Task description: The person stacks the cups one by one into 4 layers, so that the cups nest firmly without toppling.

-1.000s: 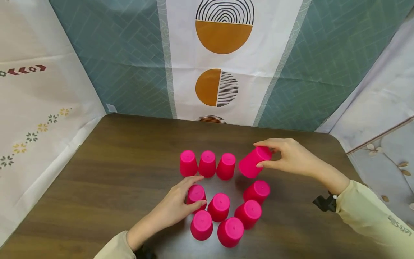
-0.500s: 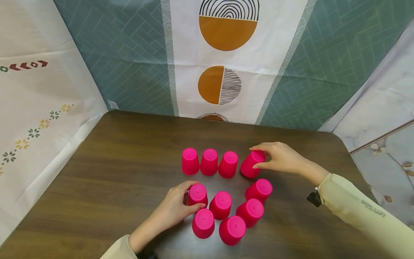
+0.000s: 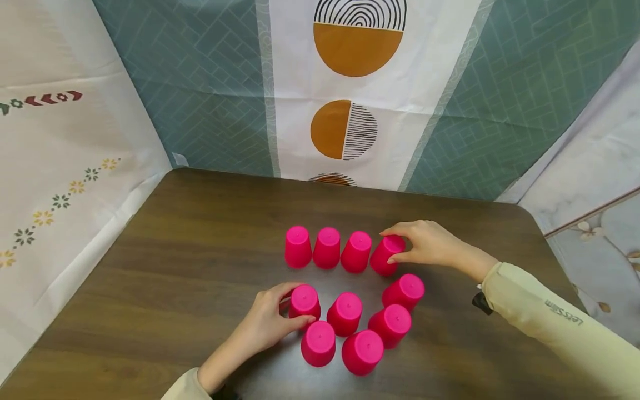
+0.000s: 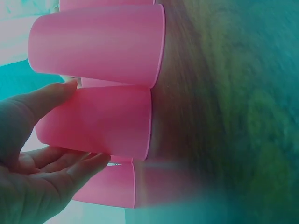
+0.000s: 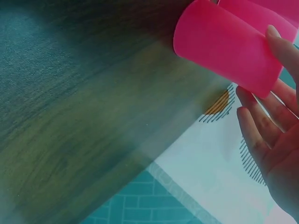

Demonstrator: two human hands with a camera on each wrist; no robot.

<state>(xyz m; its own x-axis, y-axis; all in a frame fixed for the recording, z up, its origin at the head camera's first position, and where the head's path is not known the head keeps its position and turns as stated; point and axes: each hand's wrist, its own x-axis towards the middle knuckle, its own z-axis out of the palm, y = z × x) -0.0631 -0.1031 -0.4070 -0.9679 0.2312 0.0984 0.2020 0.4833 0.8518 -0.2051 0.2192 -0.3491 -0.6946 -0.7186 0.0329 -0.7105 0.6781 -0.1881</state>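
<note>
Several pink plastic cups stand upside down on the table. At the right end of the back row, my right hand (image 3: 425, 243) holds one pink cup (image 3: 382, 259) between thumb and fingers. That cup (image 5: 224, 49) seems to rest on the tabletop in the right wrist view. My left hand (image 3: 266, 321) grips another pink cup (image 3: 304, 300) at the left of the front group, its thumb on the near side. In the left wrist view this cup (image 4: 100, 119) is upright on its rim, with other cups close on both sides. Fingers behind each held cup are partly hidden.
Three more cups make up the back row, one of them the leftmost cup (image 3: 298, 248). Beside the left hand's cup are a middle cup (image 3: 345, 314) and a near cup (image 3: 318, 344). A slanting line of cups (image 3: 390, 326) lies right. Cloth (image 3: 220, 100) hangs behind the table (image 3: 200, 239).
My right hand has lowered its cup from a tilt above the table to the end of the back row. The left hand has closed in around its cup. The view has shifted slightly.
</note>
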